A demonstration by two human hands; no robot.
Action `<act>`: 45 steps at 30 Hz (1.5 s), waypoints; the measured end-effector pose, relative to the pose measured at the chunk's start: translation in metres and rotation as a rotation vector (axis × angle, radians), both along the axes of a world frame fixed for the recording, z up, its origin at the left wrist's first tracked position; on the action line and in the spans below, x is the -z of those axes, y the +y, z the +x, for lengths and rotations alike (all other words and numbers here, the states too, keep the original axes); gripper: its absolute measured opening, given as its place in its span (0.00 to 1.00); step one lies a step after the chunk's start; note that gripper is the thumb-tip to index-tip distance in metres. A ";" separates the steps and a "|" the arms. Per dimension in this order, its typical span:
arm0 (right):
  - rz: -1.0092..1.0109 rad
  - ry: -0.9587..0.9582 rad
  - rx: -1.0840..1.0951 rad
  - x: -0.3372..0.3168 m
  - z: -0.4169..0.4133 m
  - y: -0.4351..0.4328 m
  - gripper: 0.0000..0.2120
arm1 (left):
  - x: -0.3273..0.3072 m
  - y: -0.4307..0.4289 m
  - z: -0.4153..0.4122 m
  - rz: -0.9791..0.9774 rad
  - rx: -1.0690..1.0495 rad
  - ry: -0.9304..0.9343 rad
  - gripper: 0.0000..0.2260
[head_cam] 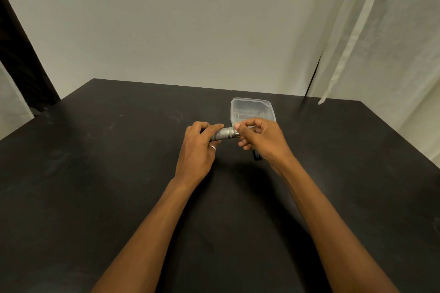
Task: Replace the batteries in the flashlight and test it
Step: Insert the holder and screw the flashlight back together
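- Flashlight (225,133): short silver knurled body, held level above the dark table (119,173), roughly mid-table, just in front of a clear plastic container (252,108).
- Left hand (198,150): grip closed around the left half of the flashlight, thumb on top, fingers wrapped beneath. A ring shows on one finger.
- Right hand (259,138): fingertips (238,128) pinched at the flashlight's right end, thumb and forefinger meeting at the rim. Whether they hold a cap, a battery or only the body edge cannot be told; the end itself is hidden by the fingers.
- Container: lid off or transparent, cannot tell which; small brownish items lie inside, too blurred to identify. It sits on the table just beyond the right hand.
- A small dark object (257,156) lies on the table under the right wrist, partly hidden; identity unclear.
- Step in hand, as a judgement: work at the flashlight's end, either unscrewing or refitting the end piece, or seating a cell. The pictures do not settle which.
- Next move calls for: the left grip to hold the body steady against rotation while the right fingers turn or press squarely along the axis; a skewed thread or a tilted cell would jam.
- Test of the light not yet evident: no beam visible.
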State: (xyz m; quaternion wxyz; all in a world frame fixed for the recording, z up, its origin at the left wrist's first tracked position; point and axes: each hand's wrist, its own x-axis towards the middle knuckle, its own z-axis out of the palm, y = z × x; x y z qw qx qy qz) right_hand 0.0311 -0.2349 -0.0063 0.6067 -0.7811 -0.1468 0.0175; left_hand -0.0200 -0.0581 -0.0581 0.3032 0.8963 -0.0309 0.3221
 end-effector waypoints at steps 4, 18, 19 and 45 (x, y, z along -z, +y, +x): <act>0.002 0.006 -0.003 -0.002 -0.002 0.001 0.13 | 0.001 0.000 0.001 -0.003 -0.004 0.005 0.21; -0.149 0.041 -0.015 -0.006 -0.004 -0.004 0.17 | 0.002 0.001 0.000 -0.011 0.025 -0.022 0.21; -0.170 0.030 0.001 -0.005 -0.005 -0.002 0.19 | 0.002 0.001 0.000 -0.009 0.026 -0.023 0.20; -0.091 -0.122 -0.227 -0.005 0.005 -0.014 0.17 | 0.004 0.003 0.004 -0.041 0.022 0.013 0.20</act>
